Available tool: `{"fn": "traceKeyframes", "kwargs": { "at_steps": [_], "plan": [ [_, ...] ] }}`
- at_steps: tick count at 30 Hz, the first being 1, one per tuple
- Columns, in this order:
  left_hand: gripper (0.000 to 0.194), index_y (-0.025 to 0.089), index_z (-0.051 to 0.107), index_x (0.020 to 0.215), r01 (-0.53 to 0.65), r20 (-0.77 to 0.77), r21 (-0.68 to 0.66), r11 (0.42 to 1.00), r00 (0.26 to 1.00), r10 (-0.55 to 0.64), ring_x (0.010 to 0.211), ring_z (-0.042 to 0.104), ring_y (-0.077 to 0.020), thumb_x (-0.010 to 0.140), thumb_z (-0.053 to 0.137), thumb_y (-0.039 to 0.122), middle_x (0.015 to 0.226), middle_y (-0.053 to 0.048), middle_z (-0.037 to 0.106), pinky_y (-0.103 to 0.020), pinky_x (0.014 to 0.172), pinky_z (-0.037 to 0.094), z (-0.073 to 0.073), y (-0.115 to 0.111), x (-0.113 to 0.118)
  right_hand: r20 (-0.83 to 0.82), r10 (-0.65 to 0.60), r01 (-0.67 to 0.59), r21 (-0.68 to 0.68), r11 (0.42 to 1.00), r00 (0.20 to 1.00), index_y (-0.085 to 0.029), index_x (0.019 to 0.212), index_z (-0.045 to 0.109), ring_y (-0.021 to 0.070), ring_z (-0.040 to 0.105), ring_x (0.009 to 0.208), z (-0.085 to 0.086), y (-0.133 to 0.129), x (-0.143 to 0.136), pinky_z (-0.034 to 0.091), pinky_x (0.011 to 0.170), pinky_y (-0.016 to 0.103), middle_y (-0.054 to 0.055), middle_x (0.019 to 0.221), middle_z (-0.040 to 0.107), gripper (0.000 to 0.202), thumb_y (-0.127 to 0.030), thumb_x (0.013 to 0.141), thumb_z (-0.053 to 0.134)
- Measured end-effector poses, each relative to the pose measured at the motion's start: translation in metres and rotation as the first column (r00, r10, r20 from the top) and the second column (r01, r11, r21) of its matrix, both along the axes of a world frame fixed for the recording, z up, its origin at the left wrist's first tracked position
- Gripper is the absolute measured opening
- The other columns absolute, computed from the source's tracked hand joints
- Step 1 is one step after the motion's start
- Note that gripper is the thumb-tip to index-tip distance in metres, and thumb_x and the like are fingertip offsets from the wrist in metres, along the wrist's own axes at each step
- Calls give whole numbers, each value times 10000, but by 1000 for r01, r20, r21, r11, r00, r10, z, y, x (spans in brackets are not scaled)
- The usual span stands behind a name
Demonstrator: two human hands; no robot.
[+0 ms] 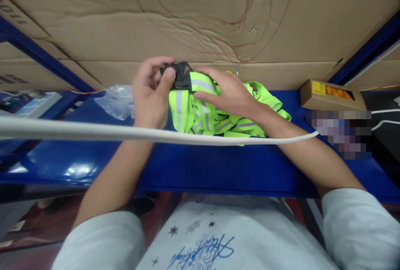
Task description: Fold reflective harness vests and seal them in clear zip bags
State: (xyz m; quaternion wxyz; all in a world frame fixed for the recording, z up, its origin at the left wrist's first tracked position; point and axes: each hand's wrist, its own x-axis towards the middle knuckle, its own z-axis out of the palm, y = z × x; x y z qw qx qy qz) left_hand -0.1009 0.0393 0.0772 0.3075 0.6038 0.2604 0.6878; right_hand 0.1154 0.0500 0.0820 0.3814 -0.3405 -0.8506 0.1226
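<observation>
A black plastic buckle (181,76) is pinched between the thumb and fingers of my left hand (153,88). From the buckle runs a bright yellow-green strap (203,81) with a grey reflective stripe. My right hand (229,91) grips this strap just right of the buckle, thumb below and fingers above. Beneath and behind the right hand lies a heap of the same yellow-green webbing (250,125), loosely folded on the blue shelf (203,166). Part of the heap is hidden by my right hand and forearm.
A white cable (156,134) crosses in front of my forearms. Crumpled clear plastic (117,101) lies left of my hands. An open cardboard box (333,96) with orange contents stands at the right. Behind rises a cardboard wall (187,24) with red wires.
</observation>
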Motion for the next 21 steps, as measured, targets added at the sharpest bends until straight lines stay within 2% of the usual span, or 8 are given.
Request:
{"fn": "traceKeyframes", "kwargs": {
  "at_steps": [2,5,7,9,12,14,18,21],
  "plan": [
    [377,165,725,1158,108,85,-102,989,991,-100,1184,709,-218,871,888,349,995,-15,780,-343,1027,535,-10,-3,0,33,-9,12,-69,998,999,-301,1385,653,317,660,1253,-8,9,-11,510,1119,506,22,1370,724,545,-631,951,635],
    [418,195,765,1109,240,114,-245,939,969,-218,1292,673,-264,782,950,380,1109,-38,798,-396,1128,536,-20,-6,-9,3,28,-28,-9,1000,1000,-276,1538,517,291,606,1353,-18,12,-14,481,1164,472,32,1538,613,611,-569,1005,572],
    [370,208,791,1041,264,95,-297,917,964,-247,1297,673,-283,757,956,378,1126,-53,798,-422,1123,561,-24,-7,-13,54,54,-59,89,994,997,-333,1613,418,282,505,1469,-22,7,-13,408,1240,459,-19,1656,482,642,-530,1020,566],
    [326,218,799,1031,262,87,-342,902,965,-247,1257,698,-289,772,935,360,1081,-61,800,-433,1079,597,-27,-8,-12,171,47,-76,167,983,984,-378,1611,425,305,422,1538,-24,1,-13,340,1282,489,-42,1699,411,631,-469,1013,600],
    [311,228,791,1066,266,109,-406,874,964,-242,1207,721,-280,794,900,330,1066,-56,796,-395,1028,623,-26,-12,-7,284,2,-70,231,970,959,-375,1594,456,334,369,1577,-25,-6,-15,315,1277,551,-1,1730,357,623,-302,995,611],
    [292,227,784,1058,303,141,-399,866,953,-268,1229,708,-292,825,861,384,1096,-57,790,-397,1023,625,-21,-15,-4,301,-13,-66,251,966,953,-358,1603,440,332,357,1587,-25,-7,-16,328,1267,554,17,1745,329,662,-210,974,583],
    [339,237,752,1104,398,179,-403,824,917,-356,1294,671,-330,918,722,518,1152,-73,773,-471,1041,619,-17,-17,-5,251,-16,-48,245,968,968,-373,1588,443,294,379,1579,-24,-5,-13,366,1258,516,-39,1722,370,628,-227,981,510],
    [350,266,720,1186,380,141,-412,828,924,-354,1281,681,-318,896,772,455,1187,-67,760,-450,1041,622,-24,-12,-7,154,-5,-33,239,970,988,-342,1516,530,267,453,1527,-22,-4,-11,392,1241,491,-20,1653,477,512,-281,1024,403]
  ]
}}
